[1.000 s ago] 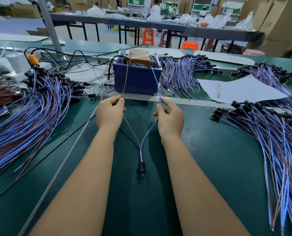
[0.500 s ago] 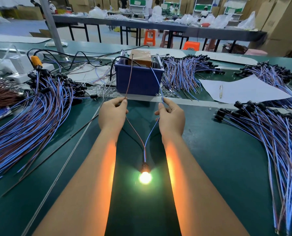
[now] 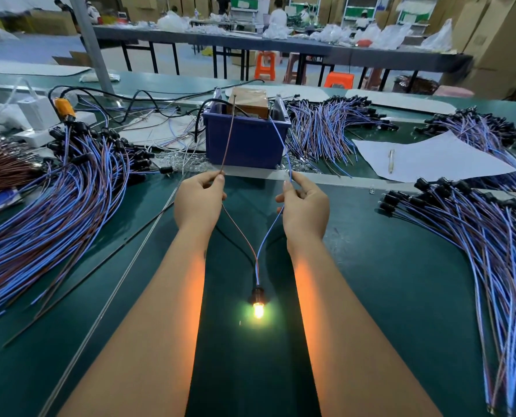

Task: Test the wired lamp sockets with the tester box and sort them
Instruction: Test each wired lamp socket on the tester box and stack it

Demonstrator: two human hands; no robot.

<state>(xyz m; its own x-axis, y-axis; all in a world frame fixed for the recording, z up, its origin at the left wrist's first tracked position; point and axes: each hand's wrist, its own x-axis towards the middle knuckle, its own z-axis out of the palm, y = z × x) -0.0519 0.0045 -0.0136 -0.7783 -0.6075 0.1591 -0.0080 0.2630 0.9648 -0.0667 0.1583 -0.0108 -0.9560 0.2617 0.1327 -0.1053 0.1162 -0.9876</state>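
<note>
Pinching one lead in each of your hands, left hand (image 3: 199,203) brown, right hand (image 3: 305,206) blue, you reach the tester box (image 3: 247,139). Lit socket (image 3: 258,299) lies nearer you than both, wires running lengthwise toward the box, equally near either hand.

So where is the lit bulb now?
In the head view the bulb lies on the green table, low centre, between the two forearms, nearer the person than both hands.

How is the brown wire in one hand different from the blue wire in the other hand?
The thin brown wire is pinched by the left hand; the thin blue wire by the right hand. The brown wire runs nearly straight to the blue plastic tester box; the blue wire curves. Both lead down to the glowing black lamp socket.
</note>
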